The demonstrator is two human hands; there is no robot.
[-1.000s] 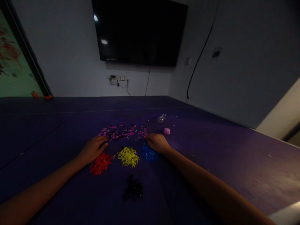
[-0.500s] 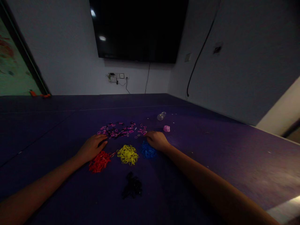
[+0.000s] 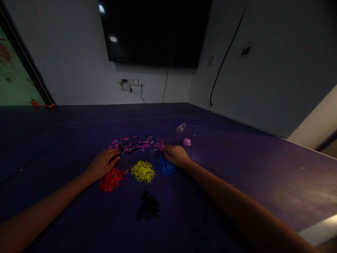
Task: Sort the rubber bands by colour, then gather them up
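Note:
My left hand [image 3: 102,163] lies on the purple surface with its fingers stretched out and thumb apart. Its fingertips are at the left edge of a scattered mix of pink and black rubber bands [image 3: 129,146]. Just below that hand is a pile of red rubber bands [image 3: 112,180]. My right hand [image 3: 176,154] has its fingers drawn together at the pink bands on the mix's right side; whatever is between the fingertips is hidden. A blue rubber band pile [image 3: 165,167] sits beneath it, partly covered. Between the hands are yellow rubber bands [image 3: 143,171], with black rubber bands [image 3: 148,206] nearer me.
Beyond my right hand lie a small pink object [image 3: 186,142] and a clear plastic container [image 3: 181,128], with a few pale specks about. A large dark screen [image 3: 155,31] hangs on the wall above sockets [image 3: 131,83] and cables. Another cable [image 3: 223,63] runs down the right wall.
The whole view has shifted slightly upward in the picture. Both hands stay almost where they were, and the piles look the same.

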